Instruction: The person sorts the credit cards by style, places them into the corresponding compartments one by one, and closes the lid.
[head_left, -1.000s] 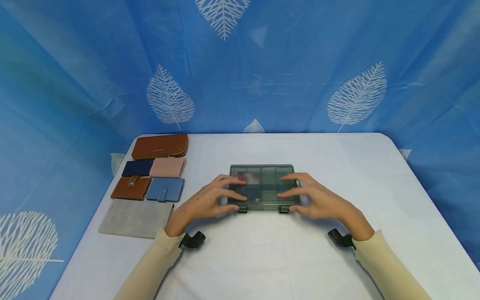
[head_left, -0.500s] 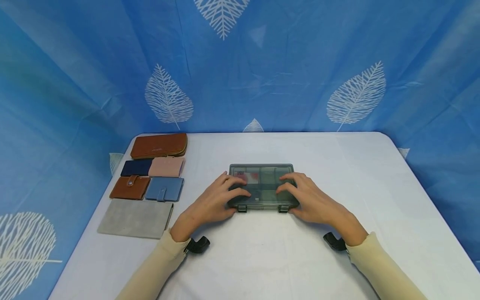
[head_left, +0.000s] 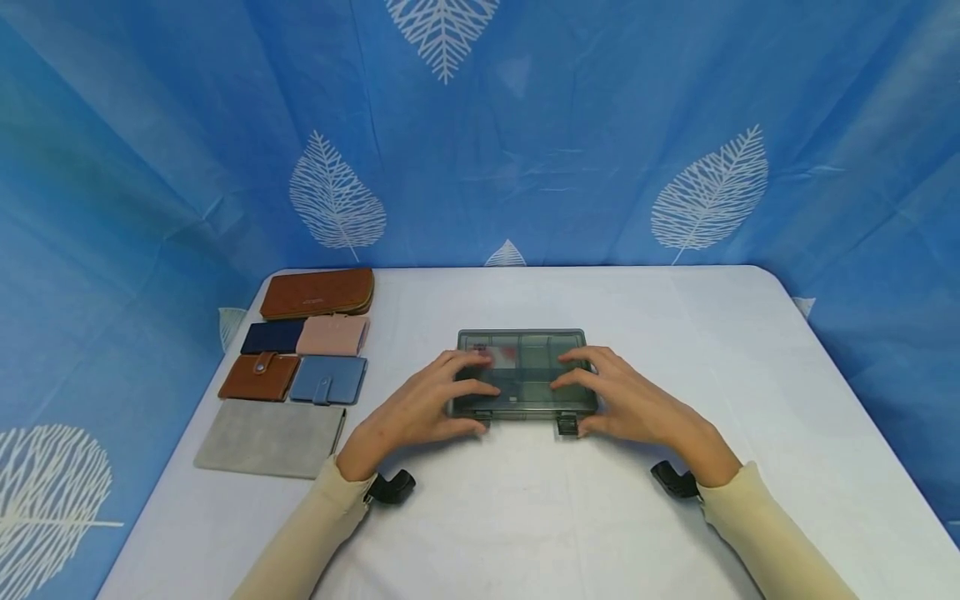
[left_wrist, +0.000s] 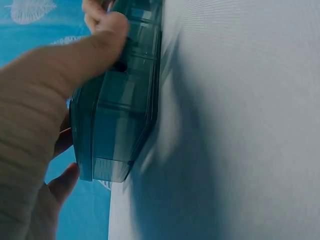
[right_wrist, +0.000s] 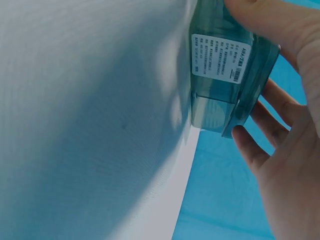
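Note:
A translucent dark-green plastic compartment box point(head_left: 534, 379) lies flat on the white table, its lid down. A pale and red card or label shows through its left part. My left hand point(head_left: 416, 408) holds the left side, fingers bent over the lid, thumb at the front-left latch, which it mostly hides. My right hand point(head_left: 645, 408) holds the right side the same way, its thumb beside the front-right latch point(head_left: 567, 426), which hangs down. In the left wrist view the thumb lies against the box's front point(left_wrist: 120, 100). A printed white label point(right_wrist: 220, 57) shows in the right wrist view.
On the left of the table point(head_left: 525, 517) lie a brown zip wallet point(head_left: 318, 293), a navy wallet point(head_left: 272, 337), a pink wallet point(head_left: 332, 335), a brown snap wallet point(head_left: 258, 377), a blue wallet point(head_left: 328, 379) and a grey pouch point(head_left: 270, 437). A blue leaf-patterned curtain point(head_left: 555, 167) hangs behind.
The front-right latch has swung downward. Both thumbs have shifted a little at the front edge, the left one now covering its latch. The box has stayed nearly in place.

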